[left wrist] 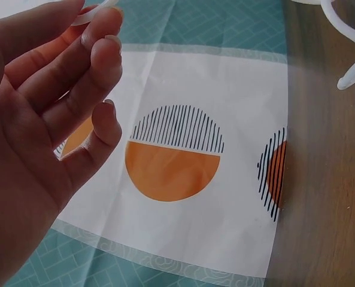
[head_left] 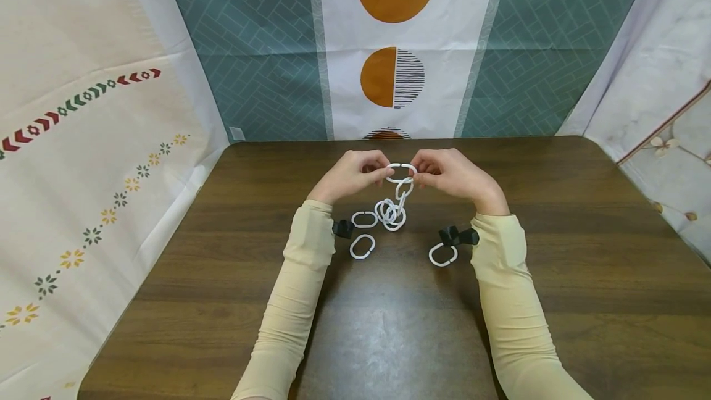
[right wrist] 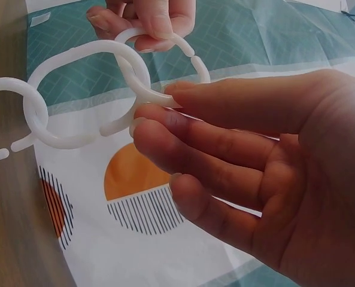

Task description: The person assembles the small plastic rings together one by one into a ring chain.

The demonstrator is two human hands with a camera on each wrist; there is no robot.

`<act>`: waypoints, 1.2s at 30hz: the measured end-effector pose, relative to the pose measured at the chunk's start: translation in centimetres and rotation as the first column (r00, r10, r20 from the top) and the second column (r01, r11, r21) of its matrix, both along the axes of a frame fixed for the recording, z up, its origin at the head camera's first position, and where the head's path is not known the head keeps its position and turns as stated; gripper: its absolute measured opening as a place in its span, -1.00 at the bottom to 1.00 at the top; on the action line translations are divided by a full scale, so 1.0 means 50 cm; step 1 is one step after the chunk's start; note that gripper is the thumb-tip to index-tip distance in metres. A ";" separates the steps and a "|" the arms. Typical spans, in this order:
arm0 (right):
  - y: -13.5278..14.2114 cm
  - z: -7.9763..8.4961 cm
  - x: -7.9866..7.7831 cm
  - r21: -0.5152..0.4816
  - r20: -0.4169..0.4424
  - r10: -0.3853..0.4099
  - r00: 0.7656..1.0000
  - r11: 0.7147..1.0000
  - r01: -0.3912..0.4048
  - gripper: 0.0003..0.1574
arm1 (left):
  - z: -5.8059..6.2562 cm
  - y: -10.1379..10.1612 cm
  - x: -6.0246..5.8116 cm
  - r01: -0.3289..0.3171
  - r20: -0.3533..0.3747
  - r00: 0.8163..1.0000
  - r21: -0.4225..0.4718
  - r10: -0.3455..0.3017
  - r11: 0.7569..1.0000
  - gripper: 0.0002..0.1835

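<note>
Link (head_left: 393,165) pinched at opposite ends by left hand (head_left: 355,171) and right hand (head_left: 455,173); chain (head_left: 392,211) trails from it, loose links (head_left: 352,248) near on table (head_left: 389,332).

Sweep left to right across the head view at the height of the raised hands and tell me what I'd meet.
Cream patterned cloth → wooden tabletop → left hand → raised white link → right hand → tabletop again → pale floral cloth.
</note>
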State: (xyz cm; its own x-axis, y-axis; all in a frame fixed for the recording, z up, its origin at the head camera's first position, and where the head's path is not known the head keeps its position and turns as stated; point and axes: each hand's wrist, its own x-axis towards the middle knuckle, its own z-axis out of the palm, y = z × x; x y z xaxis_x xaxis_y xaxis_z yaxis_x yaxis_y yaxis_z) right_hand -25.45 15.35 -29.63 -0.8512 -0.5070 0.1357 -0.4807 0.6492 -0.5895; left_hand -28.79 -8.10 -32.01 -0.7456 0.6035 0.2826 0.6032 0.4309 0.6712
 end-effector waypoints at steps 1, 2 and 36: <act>0.000 0.000 0.000 -0.001 0.000 0.002 1.000 1.000 -0.002 -0.89 | 0.000 0.000 0.000 0.000 -0.002 1.000 0.003 0.000 1.000 -0.83; 0.001 0.000 0.000 -0.001 0.001 0.005 1.000 1.000 -0.005 -0.88 | -0.001 0.000 -0.001 -0.001 -0.004 1.000 0.008 0.001 1.000 -0.83; 0.041 -0.147 0.067 0.450 0.287 0.208 0.935 0.833 -0.323 -0.37 | 0.003 0.009 0.002 -0.002 -0.021 1.000 0.030 0.003 1.000 -0.85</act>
State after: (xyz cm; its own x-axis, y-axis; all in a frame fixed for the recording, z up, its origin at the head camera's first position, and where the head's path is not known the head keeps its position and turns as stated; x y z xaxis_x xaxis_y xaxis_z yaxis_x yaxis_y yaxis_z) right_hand -22.09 17.41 -37.00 -0.6518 -0.6691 -0.3570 -0.5739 0.7429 -0.3446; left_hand -28.69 -7.64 -31.87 -0.7408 0.5927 0.3162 0.6162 0.4119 0.6713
